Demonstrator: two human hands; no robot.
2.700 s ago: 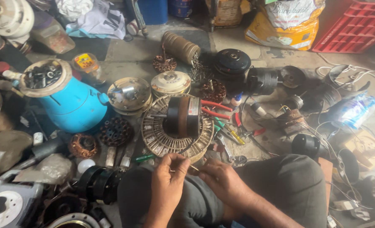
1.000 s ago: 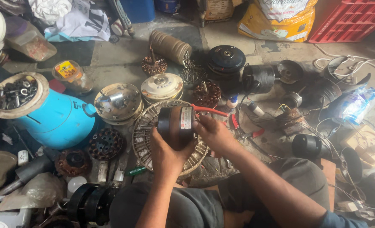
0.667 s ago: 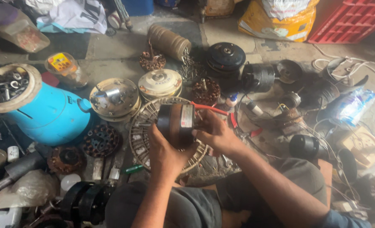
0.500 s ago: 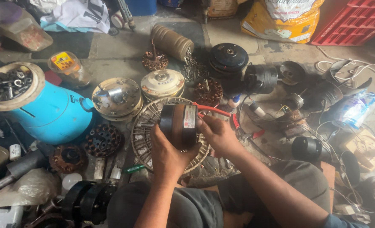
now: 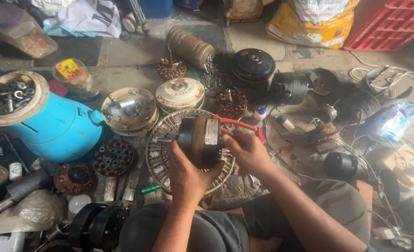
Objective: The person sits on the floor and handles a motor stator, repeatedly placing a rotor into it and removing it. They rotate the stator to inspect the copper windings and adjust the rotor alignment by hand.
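A black cylindrical motor [image 5: 198,140] with a pale label on its side sits on a round wire fan guard [image 5: 162,144] on the floor in front of me. My left hand [image 5: 186,175] wraps around the motor's near side from below and grips it. Against the labelled right end of the motor rests my right hand [image 5: 246,151], its fingers bent at the motor's end. A red-handled tool [image 5: 242,125] lies just behind that hand.
A blue canister [image 5: 60,130] topped with a bowl of nuts stands at the left. Fan covers [image 5: 179,93], copper-wound stators [image 5: 230,103], black motors [image 5: 288,87] and loose wires crowd the floor. A red crate [image 5: 393,25] and a yellow sack [image 5: 314,21] stand at the back right.
Both hands rose from my lap to the motor on the fan guard. In the last second they stayed on it, shifting only slightly as the view moved.
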